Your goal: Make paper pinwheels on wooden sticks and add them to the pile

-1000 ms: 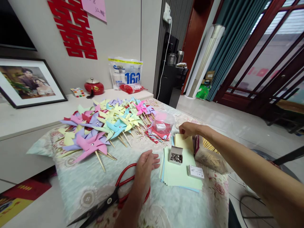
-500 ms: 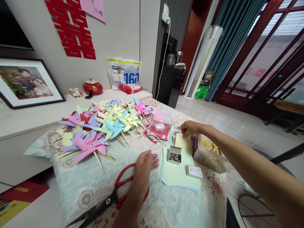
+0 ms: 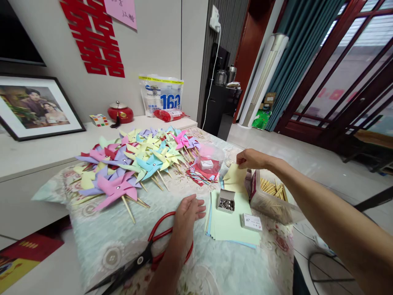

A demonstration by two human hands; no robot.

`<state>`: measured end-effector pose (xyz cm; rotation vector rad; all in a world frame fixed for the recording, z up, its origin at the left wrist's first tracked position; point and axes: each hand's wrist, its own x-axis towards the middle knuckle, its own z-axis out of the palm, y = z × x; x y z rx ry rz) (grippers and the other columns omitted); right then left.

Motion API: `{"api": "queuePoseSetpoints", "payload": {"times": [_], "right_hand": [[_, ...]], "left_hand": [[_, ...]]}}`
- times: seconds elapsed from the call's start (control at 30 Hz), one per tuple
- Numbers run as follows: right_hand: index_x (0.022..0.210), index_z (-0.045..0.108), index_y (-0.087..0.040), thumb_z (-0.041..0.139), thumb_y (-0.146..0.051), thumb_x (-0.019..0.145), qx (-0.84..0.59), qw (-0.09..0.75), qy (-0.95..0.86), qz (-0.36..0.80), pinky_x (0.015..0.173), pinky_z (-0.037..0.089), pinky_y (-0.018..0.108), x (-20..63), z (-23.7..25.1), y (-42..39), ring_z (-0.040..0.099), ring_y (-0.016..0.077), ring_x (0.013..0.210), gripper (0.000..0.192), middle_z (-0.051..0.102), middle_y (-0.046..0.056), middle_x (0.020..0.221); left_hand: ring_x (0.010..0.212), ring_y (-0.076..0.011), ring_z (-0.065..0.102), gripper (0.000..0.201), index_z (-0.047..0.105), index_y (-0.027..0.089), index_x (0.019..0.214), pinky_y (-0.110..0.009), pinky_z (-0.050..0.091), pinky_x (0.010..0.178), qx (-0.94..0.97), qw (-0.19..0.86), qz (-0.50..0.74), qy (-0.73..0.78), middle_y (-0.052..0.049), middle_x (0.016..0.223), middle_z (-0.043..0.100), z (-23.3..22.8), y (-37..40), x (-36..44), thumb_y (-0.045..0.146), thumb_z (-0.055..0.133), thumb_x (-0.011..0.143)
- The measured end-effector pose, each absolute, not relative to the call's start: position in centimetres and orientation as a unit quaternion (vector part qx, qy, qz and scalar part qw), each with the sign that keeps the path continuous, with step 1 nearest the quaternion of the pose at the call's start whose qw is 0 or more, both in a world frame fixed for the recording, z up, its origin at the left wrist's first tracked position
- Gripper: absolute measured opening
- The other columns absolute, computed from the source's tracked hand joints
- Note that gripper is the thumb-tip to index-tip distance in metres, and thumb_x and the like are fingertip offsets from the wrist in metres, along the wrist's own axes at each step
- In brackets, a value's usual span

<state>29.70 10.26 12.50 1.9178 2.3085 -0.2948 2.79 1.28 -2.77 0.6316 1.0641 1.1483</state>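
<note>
Nearest: black-bladed scissors with red loop handles (image 3: 144, 258), handles partly hidden under my left hand (image 3: 188, 213), which lies flat and open on the floral tablecloth (image 3: 101, 237). Stack of pale green paper sheets (image 3: 230, 225); on it an open box of metal tacks (image 3: 226, 200) and a small white box (image 3: 251, 222), print illegible. My right hand (image 3: 250, 159) pinches a pale yellow paper sheet (image 3: 235, 174) by its far corner. Farthest: white bag marked "160" (image 3: 161, 96).
</note>
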Motion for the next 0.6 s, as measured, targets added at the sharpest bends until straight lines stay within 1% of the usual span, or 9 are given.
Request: {"api": "queuePoseSetpoints", "payload": {"times": [0.13,0.2,0.27,0.37,0.43,0.5,0.6], "right_hand": [[0.084,0.071,-0.018,0.061,-0.017,0.076,0.632,0.018,0.772,-0.068,0.063,0.041,0.025,28.6,14.6,8.5,0.065,0.0182,0.074,0.013,0.074,0.003,0.082],[0.082,0.070,-0.019,0.062,-0.018,0.078,0.618,-0.034,0.784,-0.038,0.062,0.041,0.025,27.3,15.3,7.1,0.064,0.0179,0.072,0.009,0.073,0.003,0.080],[0.081,0.068,-0.019,0.061,-0.017,0.081,0.593,-0.096,0.799,-0.005,0.065,0.043,0.027,25.5,15.2,5.5,0.064,0.0179,0.072,0.007,0.072,0.003,0.080],[0.084,0.065,-0.021,0.057,-0.019,0.088,0.530,-0.225,0.818,0.010,0.072,0.046,0.030,22.3,13.3,2.6,0.064,0.0198,0.079,0.010,0.070,0.004,0.084],[0.086,0.063,-0.023,0.052,-0.019,0.093,0.480,-0.294,0.826,0.009,0.075,0.048,0.033,20.3,11.2,0.7,0.063,0.0215,0.084,0.013,0.069,0.005,0.085],[0.091,0.062,-0.025,0.050,-0.015,0.094,0.449,-0.352,0.821,0.002,0.076,0.050,0.036,18.7,8.8,-1.2,0.063,0.0226,0.087,0.016,0.069,0.006,0.088],[0.098,0.060,-0.027,0.049,-0.008,0.093,0.432,-0.411,0.803,-0.015,0.076,0.052,0.039,17.0,5.5,-4.1,0.063,0.0233,0.089,0.023,0.068,0.006,0.092]], "left_hand": [[0.071,-0.0211,0.071,0.040,0.063,0.011,0.103,-0.032,0.056,0.064,0.274,0.674,0.499,0.470,-0.015,0.090,0.074,-2.4,1.3,2.7,0.036,0.075,0.074],[0.071,-0.0212,0.072,0.039,0.065,0.010,0.102,-0.031,0.056,0.064,0.275,0.690,0.488,0.458,-0.015,0.089,0.075,-1.9,1.2,2.6,0.036,0.075,0.075],[0.076,-0.0223,0.072,0.039,0.066,0.010,0.102,-0.031,0.056,0.067,0.280,0.716,0.477,0.425,-0.017,0.093,0.075,-1.1,0.9,2.4,0.039,0.072,0.079],[0.081,-0.0254,0.073,0.045,0.066,0.007,0.105,-0.035,0.057,0.072,0.258,0.763,0.459,0.376,-0.021,0.097,0.075,0.2,0.5,1.9,0.048,0.058,0.088],[0.081,-0.0261,0.073,0.047,0.066,0.007,0.103,-0.037,0.057,0.073,0.232,0.769,0.466,0.371,-0.021,0.096,0.075,0.6,0.5,1.4,0.050,0.053,0.090],[0.079,-0.0253,0.072,0.043,0.065,0.008,0.102,-0.037,0.057,0.072,0.229,0.741,0.502,0.383,-0.018,0.093,0.075,0.5,0.6,0.8,0.048,0.055,0.089],[0.081,-0.0226,0.071,0.033,0.065,0.011,0.101,-0.034,0.056,0.073,0.268,0.655,0.555,0.436,-0.013,0.092,0.075,-0.1,0.7,-0.4,0.039,0.062,0.084]]}}
